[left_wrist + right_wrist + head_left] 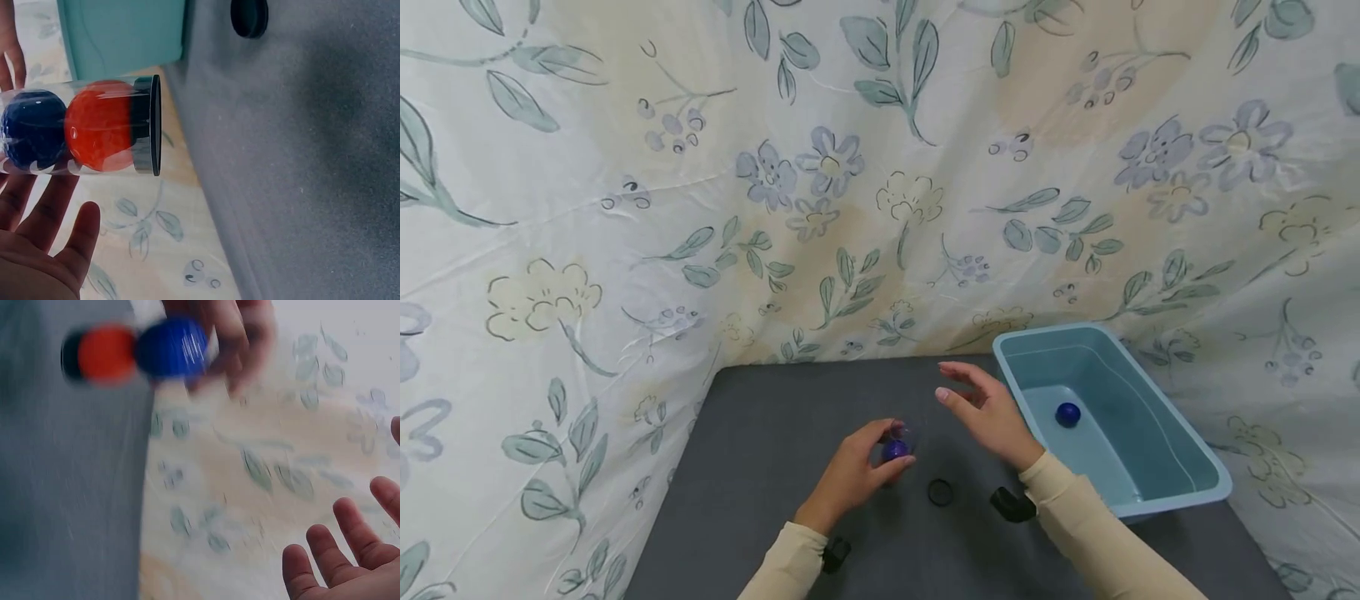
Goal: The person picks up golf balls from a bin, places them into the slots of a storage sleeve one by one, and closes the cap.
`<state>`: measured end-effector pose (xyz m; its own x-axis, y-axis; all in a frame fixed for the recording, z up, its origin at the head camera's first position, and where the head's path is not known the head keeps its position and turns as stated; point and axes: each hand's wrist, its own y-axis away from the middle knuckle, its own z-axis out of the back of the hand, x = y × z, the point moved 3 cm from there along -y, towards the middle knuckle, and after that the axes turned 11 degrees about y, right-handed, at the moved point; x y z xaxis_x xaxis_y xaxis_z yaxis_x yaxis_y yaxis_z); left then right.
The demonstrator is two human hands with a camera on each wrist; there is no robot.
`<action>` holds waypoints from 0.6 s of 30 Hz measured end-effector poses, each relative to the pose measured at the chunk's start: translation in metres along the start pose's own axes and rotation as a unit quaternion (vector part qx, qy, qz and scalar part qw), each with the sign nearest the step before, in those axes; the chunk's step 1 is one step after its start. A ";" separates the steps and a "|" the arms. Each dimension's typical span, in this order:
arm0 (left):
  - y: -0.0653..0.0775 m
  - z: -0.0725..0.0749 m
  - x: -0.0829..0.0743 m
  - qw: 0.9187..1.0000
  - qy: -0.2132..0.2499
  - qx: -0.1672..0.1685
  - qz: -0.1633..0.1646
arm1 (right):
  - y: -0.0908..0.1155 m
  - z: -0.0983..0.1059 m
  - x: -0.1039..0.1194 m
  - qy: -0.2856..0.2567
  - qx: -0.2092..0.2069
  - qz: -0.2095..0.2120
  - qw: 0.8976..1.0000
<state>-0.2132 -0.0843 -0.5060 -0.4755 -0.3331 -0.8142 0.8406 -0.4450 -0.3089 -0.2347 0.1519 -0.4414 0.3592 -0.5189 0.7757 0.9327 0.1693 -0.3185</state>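
My left hand (850,473) grips a clear plastic tube (142,159) above the dark table. Inside the tube, a blue ball (34,131) touches an orange-red ball (100,125), which sits against the black end cap (156,125). In the head view the tube stands roughly upright with the blue ball uppermost. My right hand (992,417) hovers beside the blue bin's near-left wall, fingers spread and loosely bent, holding nothing. A loose round black cap (940,503) lies on the table between the two hands.
The light-blue bin (1157,417) stands on the right of the dark grey table (760,417), with another dark blue ball (1067,415) on its floor. Floral cloth (820,208) hangs behind the table and along both sides.
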 end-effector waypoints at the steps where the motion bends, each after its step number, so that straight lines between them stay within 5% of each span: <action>1: 0.001 0.000 0.000 1.000 -0.002 -0.001 0.003 | -0.003 0.008 -0.002 0.015 -0.001 -0.005 1.000; 13: 0.002 0.001 0.000 1.000 0.001 0.003 0.019 | -0.020 0.086 -0.035 0.144 0.020 -0.081 0.986; 18: 0.003 0.001 0.001 1.000 0.005 0.003 0.022 | -0.025 0.111 -0.067 0.211 0.053 -0.136 0.967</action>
<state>-0.2109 -0.0867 -0.5073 -0.4356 -0.3444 -0.8316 0.8592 -0.4345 -0.2701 -0.2785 0.2761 -0.4250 0.0758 -0.8481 0.5243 0.9968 0.0517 -0.0604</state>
